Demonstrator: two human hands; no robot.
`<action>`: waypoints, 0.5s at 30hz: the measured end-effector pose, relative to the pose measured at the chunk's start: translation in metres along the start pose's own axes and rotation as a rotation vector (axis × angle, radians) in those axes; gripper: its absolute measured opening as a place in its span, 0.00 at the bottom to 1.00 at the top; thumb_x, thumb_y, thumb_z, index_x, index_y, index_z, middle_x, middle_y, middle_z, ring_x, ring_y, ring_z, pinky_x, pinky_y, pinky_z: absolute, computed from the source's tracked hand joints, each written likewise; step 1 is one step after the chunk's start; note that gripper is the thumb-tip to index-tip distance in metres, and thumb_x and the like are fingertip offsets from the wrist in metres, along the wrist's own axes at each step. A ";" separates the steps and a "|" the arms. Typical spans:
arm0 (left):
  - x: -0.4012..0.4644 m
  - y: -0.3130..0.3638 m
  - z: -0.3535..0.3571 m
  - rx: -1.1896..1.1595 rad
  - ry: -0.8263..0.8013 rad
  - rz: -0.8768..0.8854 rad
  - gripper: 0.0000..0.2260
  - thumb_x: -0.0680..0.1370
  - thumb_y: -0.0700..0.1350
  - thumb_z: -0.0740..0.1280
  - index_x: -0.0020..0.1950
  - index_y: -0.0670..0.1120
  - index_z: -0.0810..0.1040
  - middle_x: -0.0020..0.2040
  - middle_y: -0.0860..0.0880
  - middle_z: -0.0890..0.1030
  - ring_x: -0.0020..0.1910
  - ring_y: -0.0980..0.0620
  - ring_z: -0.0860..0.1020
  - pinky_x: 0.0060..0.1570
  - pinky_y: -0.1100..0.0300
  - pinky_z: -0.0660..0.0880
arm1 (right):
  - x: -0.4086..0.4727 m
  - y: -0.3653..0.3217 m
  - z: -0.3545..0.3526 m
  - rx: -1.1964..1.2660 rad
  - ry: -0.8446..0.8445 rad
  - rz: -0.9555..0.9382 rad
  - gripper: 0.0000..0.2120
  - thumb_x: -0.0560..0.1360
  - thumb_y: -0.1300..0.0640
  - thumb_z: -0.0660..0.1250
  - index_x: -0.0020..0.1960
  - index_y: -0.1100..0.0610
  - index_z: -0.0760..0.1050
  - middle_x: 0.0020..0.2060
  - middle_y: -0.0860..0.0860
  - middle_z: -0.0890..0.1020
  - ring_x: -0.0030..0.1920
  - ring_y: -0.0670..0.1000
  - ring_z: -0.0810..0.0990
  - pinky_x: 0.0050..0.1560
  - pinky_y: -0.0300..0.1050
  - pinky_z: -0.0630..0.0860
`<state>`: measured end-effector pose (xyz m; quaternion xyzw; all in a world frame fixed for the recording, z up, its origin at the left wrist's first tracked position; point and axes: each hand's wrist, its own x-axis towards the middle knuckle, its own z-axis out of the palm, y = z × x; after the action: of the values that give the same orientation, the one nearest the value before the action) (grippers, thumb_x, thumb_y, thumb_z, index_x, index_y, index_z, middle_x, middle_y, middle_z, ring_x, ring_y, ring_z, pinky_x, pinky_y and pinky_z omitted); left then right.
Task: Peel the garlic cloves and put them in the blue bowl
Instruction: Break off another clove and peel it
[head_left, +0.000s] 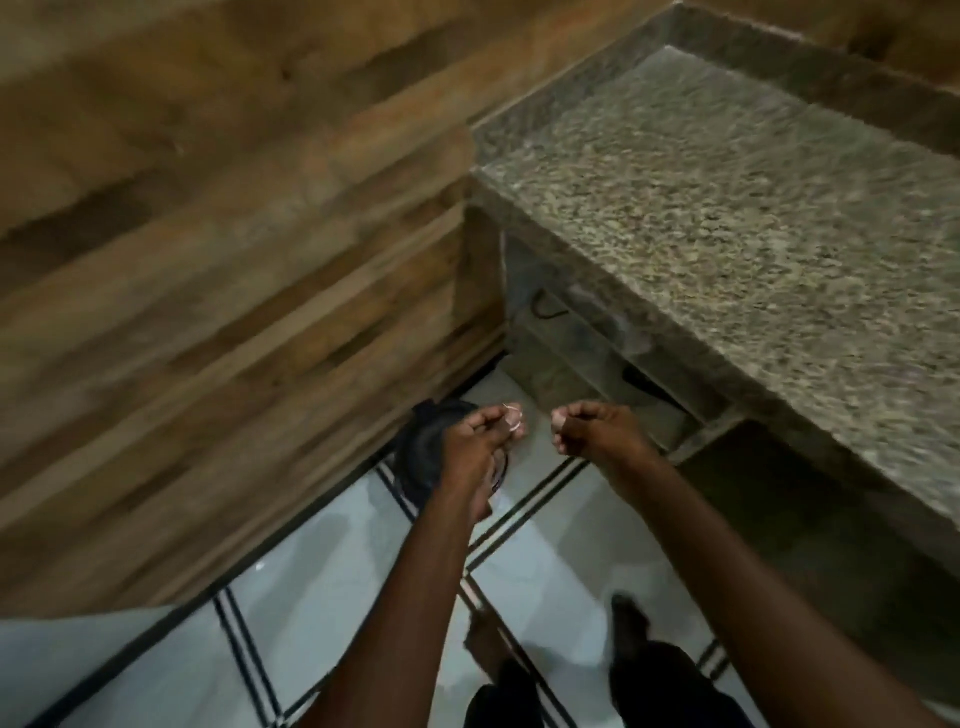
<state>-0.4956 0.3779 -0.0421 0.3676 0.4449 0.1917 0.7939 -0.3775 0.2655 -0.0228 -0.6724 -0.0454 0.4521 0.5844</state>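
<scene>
I hold both hands out over the tiled floor (363, 587), beside the near left corner of the granite counter (727, 218); my left hand (475, 439) has its fingers curled in with pale papery bits at the tips (garlic skin, I judge, though the blur leaves me unsure), and my right hand (589, 428) is curled too, whether round a clove I cannot tell. No garlic cloves or blue bowl show anywhere; I reckon I am shedding peel over the dark bin (421, 457) below, so next I must find that bowl.

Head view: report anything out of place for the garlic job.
No garlic or blue bowl is in view. Both hands, left and right, hang curled over the tiled floor, beside the bare granite counter. The frame is motion-blurred.
</scene>
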 end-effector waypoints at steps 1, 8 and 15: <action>0.007 0.006 -0.018 0.008 0.038 -0.009 0.07 0.78 0.28 0.66 0.47 0.39 0.80 0.43 0.46 0.84 0.37 0.57 0.84 0.38 0.68 0.79 | 0.008 0.003 0.020 -0.008 -0.016 0.032 0.01 0.77 0.70 0.67 0.49 0.68 0.77 0.33 0.58 0.78 0.29 0.50 0.78 0.31 0.37 0.79; 0.060 0.016 -0.121 0.077 0.209 -0.063 0.10 0.78 0.31 0.68 0.59 0.31 0.79 0.53 0.40 0.82 0.50 0.47 0.81 0.50 0.62 0.79 | 0.079 0.037 0.118 -0.183 -0.078 0.177 0.04 0.77 0.68 0.69 0.44 0.64 0.79 0.40 0.62 0.81 0.39 0.56 0.79 0.50 0.51 0.80; 0.140 -0.025 -0.195 0.032 0.276 -0.159 0.06 0.76 0.30 0.69 0.52 0.36 0.82 0.54 0.42 0.84 0.47 0.51 0.83 0.46 0.64 0.81 | 0.182 0.119 0.162 -0.349 -0.087 0.371 0.05 0.74 0.71 0.68 0.46 0.63 0.80 0.46 0.62 0.82 0.47 0.58 0.81 0.62 0.60 0.78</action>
<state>-0.5872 0.5308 -0.2057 0.3138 0.5805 0.1700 0.7318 -0.4336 0.4563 -0.2072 -0.7396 -0.0237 0.5656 0.3640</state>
